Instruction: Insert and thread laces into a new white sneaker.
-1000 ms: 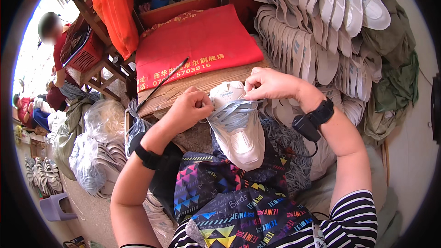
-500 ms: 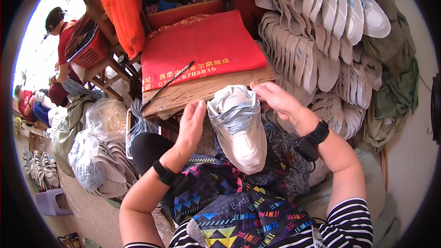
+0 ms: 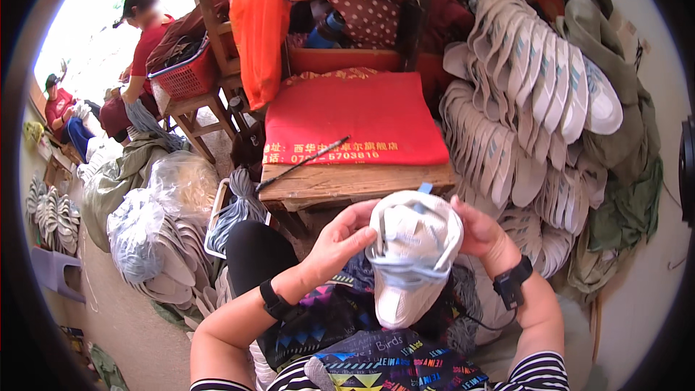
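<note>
A white sneaker upper with light-blue laces is held above my lap, its toe toward me and its collar facing away. My left hand grips the left side of the collar, thumb on the near face and fingers partly hidden behind it. On the opposite side my right hand has its fingers closed at the collar edge, partly hidden by the upper. A small blue tab sticks up at its heel end. Under it lies my dark patterned apron.
Ahead stands a wooden bench bearing a red cloth bag and a thin black tool. Nested uppers pile up at right. Grey-blue laces hang at left beside bagged uppers. Co-workers sit at far left.
My left hand, apart from the sneaker upper before, now grips its collar. The upper has tipped and its laces sit differently. The view has shifted, so the bench appears lower and further right.
</note>
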`<state>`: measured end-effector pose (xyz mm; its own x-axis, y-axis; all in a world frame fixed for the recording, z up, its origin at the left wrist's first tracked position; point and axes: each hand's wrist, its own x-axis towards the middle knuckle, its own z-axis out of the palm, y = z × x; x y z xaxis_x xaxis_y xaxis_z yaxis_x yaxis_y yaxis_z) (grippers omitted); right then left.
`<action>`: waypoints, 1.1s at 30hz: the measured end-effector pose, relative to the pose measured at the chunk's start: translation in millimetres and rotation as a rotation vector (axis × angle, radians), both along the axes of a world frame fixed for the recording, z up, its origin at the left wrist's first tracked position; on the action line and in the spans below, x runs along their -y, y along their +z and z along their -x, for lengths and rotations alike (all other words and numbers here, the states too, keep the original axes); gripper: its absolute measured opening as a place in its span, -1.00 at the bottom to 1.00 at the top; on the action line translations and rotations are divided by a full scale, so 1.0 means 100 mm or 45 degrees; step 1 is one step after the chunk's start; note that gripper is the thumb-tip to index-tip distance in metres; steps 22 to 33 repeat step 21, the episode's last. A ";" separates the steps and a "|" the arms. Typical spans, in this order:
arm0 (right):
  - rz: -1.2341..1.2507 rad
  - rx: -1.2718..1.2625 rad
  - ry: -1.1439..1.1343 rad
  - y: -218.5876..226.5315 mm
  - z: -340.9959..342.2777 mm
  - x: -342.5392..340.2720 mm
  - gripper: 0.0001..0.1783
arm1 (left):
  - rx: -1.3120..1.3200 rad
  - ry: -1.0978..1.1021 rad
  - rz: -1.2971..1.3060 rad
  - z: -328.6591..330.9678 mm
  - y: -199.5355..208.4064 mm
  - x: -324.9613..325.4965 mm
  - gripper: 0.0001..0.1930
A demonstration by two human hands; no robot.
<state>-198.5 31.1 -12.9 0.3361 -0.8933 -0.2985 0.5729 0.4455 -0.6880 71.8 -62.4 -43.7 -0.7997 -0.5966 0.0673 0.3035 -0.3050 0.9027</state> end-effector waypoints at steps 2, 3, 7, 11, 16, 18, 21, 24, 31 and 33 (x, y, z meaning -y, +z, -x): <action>0.059 -0.029 0.030 0.15 -0.10 0.03 -0.19 | 0.014 -0.012 0.019 -0.14 -0.01 0.02 -0.42; 0.072 -0.044 0.042 0.24 -0.11 0.07 -0.19 | 0.022 -0.021 0.017 -0.19 -0.01 0.05 -0.42; 0.330 -0.215 -0.160 0.73 -0.30 0.29 -0.17 | -0.032 0.053 0.003 -0.34 0.03 0.17 -0.52; 0.676 -0.433 -0.405 1.22 -0.53 0.81 -0.30 | 0.033 0.255 -0.020 -0.50 -0.20 0.33 -0.65; 0.912 -0.799 -0.402 1.10 -0.88 1.95 -0.59 | 0.088 0.360 0.028 -0.76 -0.53 0.41 -0.69; 1.061 -1.073 -0.559 0.87 -0.99 2.38 -0.60 | 0.084 0.345 0.003 -0.78 -0.53 0.43 -0.66; 1.257 -2.002 -0.960 0.23 -1.03 3.14 -0.47 | 0.051 0.245 -0.014 -0.82 -0.49 0.52 -0.59; 1.257 -2.002 -0.960 0.23 -1.03 3.14 -0.47 | 0.051 0.245 -0.014 -0.82 -0.49 0.52 -0.59; 1.257 -2.002 -0.960 0.23 -1.03 3.14 -0.47 | 0.051 0.245 -0.014 -0.82 -0.49 0.52 -0.59; 1.257 -2.002 -0.960 0.23 -1.03 3.14 -0.47 | 0.051 0.245 -0.014 -0.82 -0.49 0.52 -0.59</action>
